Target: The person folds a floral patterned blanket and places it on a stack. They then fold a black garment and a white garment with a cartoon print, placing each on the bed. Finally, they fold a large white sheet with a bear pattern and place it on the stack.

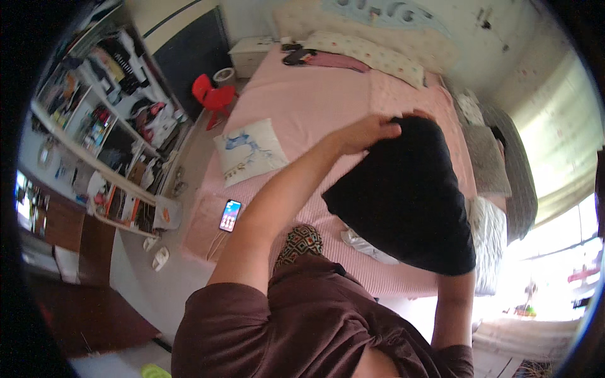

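A black cloth garment [406, 189] hangs spread out above the right part of a bed with a pink cover [321, 104]. My left hand [378, 132] grips its upper left edge with thumb and fingers. At the top edge, some fingers of my right hand [420, 114] show; the rest of that hand and part of the forearm are hidden by the cloth. A white cushion with a blue print [250, 149] lies on the bed left of my arm. Near the bed's left corner is a lit smartphone [230, 215] with a cable. A silvery-white item [366, 245] lies partly under the garment.
Pillows [368, 54] and a mauve garment [335, 61] lie at the headboard. A red chair [212, 94] and an open wardrobe [118, 118] stand to the left. A grey sofa-like seat [520, 175] is beside the bed at right. White slippers [160, 258] are on the floor.
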The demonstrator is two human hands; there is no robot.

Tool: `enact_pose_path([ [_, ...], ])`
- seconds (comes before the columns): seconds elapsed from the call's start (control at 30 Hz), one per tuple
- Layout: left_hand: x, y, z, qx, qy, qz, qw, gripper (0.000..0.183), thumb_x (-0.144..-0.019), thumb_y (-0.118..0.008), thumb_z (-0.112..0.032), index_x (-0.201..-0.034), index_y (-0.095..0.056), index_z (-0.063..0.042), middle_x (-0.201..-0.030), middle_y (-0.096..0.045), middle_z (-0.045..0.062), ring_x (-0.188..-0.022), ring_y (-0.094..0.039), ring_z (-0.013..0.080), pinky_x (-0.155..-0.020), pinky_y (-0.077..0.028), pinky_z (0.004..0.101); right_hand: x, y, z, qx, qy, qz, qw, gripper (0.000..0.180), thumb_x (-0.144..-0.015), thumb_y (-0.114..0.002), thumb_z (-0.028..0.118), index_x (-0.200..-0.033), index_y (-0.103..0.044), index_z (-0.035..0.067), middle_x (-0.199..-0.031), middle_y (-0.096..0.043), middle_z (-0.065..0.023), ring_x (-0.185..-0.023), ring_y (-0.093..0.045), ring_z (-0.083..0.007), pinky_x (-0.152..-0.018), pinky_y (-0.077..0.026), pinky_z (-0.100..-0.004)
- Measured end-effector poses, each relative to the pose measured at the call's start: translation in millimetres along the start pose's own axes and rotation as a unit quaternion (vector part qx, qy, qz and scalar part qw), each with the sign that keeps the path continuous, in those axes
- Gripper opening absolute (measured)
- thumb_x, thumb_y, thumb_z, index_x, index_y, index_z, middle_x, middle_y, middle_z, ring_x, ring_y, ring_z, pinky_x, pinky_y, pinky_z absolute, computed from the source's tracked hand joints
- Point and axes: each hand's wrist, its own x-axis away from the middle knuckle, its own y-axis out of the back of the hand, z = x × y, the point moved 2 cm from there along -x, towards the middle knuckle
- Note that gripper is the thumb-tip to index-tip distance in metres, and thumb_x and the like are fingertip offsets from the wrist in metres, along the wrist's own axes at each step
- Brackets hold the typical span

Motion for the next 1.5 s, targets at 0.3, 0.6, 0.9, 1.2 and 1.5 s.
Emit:
enact_pose_path([
  [0.3,9.0,11.4,26.5,0.009,0.071,0.079,0.994,0.038,-0.078,-0.074,-0.022,-0.105,-0.062,0.002,-0.101,-0.064,0.008,-0.092,-0.06,0.0161,-0.081,-0.049,0.0292,28.5,-10.8,-23.3,-0.13,-0.07,0.126,0.981,0.037,-0.089,-0.055,0.013,-0.124,-0.052,0.003,-0.117,-0.06,-0.0069,-0.103,-0.057,-0.017,-0.085,-0.046,-0.0315],
  [0.6,-33.4,68.2,49.7,0.102,0.079,-0.117,0.985,0.024,-0.079,-0.072,-0.017,-0.095,-0.063,-0.002,-0.087,-0.066,0.006,-0.077,-0.063,0.0159,-0.072,-0.051,0.0302,-0.6,-31.2,-64.2,-0.399,-0.187,0.168,0.882,0.049,-0.095,-0.042,0.035,-0.132,-0.044,0.004,-0.127,-0.054,-0.0109,-0.116,-0.052,-0.0244,-0.096,-0.041,-0.0389],
  [0.9,-107.3,123.9,46.2,0.044,0.064,-0.138,0.987,0.021,-0.081,-0.068,-0.017,-0.091,-0.062,0.0,-0.085,-0.065,0.01,-0.073,-0.064,0.0201,-0.066,-0.053,0.0336,-108.1,-39.3,-51.4,-0.199,-0.152,-0.047,0.967,0.044,-0.091,-0.053,0.012,-0.132,-0.041,0.0,-0.105,-0.062,-0.0122,-0.092,-0.06,-0.0219,-0.084,-0.045,-0.0333],
  [1.2,-131.1,192.3,44.5,-0.097,0.056,-0.183,0.977,0.025,-0.083,-0.067,-0.025,-0.093,-0.064,-0.001,-0.088,-0.066,0.006,-0.085,-0.059,0.0154,-0.082,-0.042,0.0305,-181.2,-61.7,-7.4,-0.05,-0.034,-0.05,0.997,0.043,-0.083,-0.059,0.001,-0.125,-0.05,0.001,-0.095,-0.061,-0.0058,-0.086,-0.056,-0.012,-0.083,-0.041,-0.0253],
  [1.5,-81.1,179.4,4.8,-0.135,-0.042,-0.197,0.97,0.02,-0.083,-0.068,-0.02,-0.092,-0.067,-0.003,-0.085,-0.066,0.002,-0.079,-0.059,0.0099,-0.077,-0.042,0.0227,-158.9,-75.0,59.3,0.03,0.072,-0.018,0.997,0.039,-0.083,-0.058,-0.001,-0.121,-0.052,-0.001,-0.096,-0.061,-0.0103,-0.091,-0.058,-0.0144,-0.087,-0.044,-0.0266],
])
